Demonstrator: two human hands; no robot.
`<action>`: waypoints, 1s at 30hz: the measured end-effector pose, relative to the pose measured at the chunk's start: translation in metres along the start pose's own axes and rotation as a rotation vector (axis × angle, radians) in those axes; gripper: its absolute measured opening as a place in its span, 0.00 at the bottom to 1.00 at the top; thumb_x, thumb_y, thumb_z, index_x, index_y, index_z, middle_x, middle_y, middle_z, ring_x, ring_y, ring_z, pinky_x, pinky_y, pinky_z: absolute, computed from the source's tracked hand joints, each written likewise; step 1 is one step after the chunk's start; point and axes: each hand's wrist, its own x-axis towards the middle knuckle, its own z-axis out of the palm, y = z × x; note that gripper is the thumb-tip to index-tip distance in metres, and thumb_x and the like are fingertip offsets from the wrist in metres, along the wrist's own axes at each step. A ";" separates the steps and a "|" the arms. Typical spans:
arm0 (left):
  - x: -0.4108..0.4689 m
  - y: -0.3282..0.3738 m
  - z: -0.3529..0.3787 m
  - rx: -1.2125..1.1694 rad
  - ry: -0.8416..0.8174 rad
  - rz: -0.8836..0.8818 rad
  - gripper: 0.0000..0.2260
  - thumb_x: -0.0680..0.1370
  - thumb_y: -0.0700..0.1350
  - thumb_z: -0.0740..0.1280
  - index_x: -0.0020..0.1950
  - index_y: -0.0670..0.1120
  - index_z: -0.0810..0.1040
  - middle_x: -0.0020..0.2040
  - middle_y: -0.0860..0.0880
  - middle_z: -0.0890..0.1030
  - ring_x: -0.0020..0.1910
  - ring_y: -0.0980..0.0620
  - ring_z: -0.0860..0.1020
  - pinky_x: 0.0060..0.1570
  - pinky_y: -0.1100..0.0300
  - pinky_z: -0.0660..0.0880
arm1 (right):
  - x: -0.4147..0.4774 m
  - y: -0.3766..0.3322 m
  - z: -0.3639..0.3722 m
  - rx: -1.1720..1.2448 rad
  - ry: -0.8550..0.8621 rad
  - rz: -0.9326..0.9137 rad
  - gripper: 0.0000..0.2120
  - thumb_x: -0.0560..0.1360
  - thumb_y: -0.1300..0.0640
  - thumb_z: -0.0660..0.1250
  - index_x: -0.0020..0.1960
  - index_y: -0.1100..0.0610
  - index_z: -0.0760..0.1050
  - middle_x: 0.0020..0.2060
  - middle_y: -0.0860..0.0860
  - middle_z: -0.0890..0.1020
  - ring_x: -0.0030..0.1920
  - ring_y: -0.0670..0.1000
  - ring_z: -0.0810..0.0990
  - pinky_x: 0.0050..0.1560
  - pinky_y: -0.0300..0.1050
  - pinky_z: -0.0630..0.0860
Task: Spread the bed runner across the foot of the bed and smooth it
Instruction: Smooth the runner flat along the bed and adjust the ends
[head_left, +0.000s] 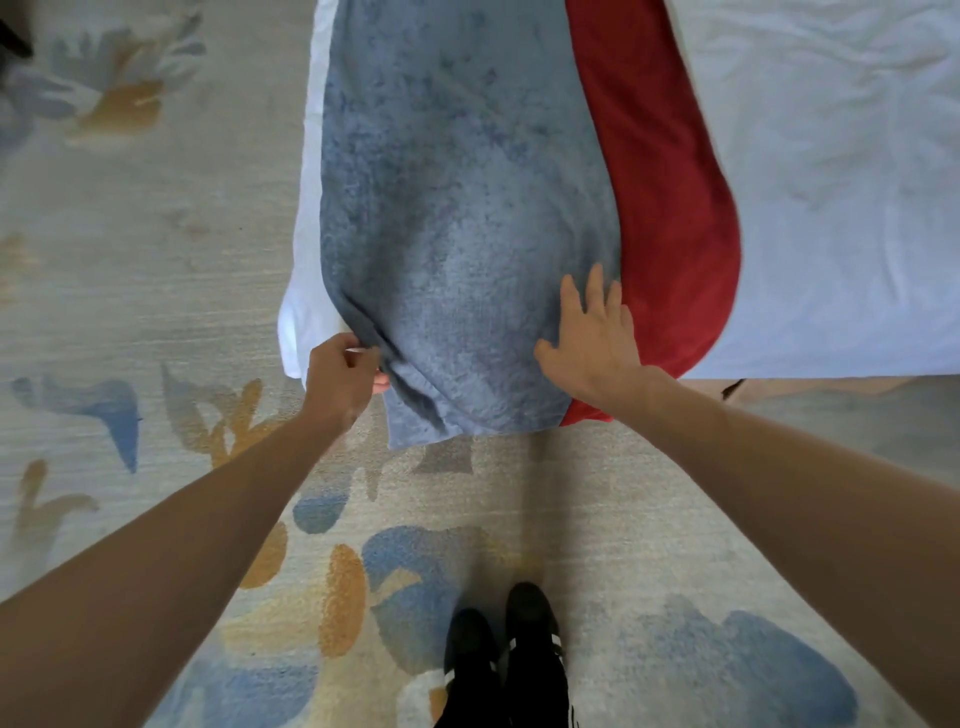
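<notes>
A blue-grey plush bed runner (457, 218) lies along the edge of the white bed (831, 182), its near end hanging over the mattress corner toward the floor. A red cloth (670, 197) lies beside it on the right, partly under it. My left hand (340, 379) pinches the runner's left edge near the corner, where the fabric bunches into folds. My right hand (592, 338) rests flat with fingers spread on the runner's right side, close to the red cloth.
A pale carpet with blue and orange shapes (156, 291) covers the floor around the bed. My black shoes (504, 654) stand on it just short of the bed corner. White sheet (306, 249) shows left of the runner.
</notes>
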 end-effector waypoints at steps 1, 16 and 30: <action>0.000 0.002 0.001 0.065 0.020 0.027 0.05 0.77 0.40 0.66 0.47 0.37 0.76 0.39 0.43 0.81 0.40 0.46 0.81 0.47 0.51 0.79 | -0.004 -0.008 0.000 -0.008 0.052 -0.060 0.35 0.76 0.50 0.60 0.77 0.58 0.48 0.76 0.61 0.42 0.75 0.63 0.43 0.75 0.58 0.47; -0.034 0.031 -0.012 -0.039 -0.153 0.192 0.13 0.78 0.33 0.61 0.58 0.45 0.78 0.41 0.41 0.84 0.41 0.40 0.82 0.43 0.48 0.81 | -0.020 -0.113 0.031 0.459 -0.081 -0.239 0.09 0.76 0.53 0.68 0.43 0.59 0.79 0.38 0.53 0.83 0.39 0.53 0.82 0.44 0.51 0.79; -0.046 0.034 -0.004 0.042 -0.118 0.240 0.06 0.74 0.36 0.69 0.47 0.44 0.83 0.40 0.54 0.82 0.38 0.63 0.80 0.41 0.73 0.76 | -0.019 -0.096 0.017 0.815 -0.063 -0.159 0.17 0.72 0.69 0.64 0.29 0.53 0.75 0.26 0.48 0.77 0.33 0.51 0.76 0.41 0.49 0.77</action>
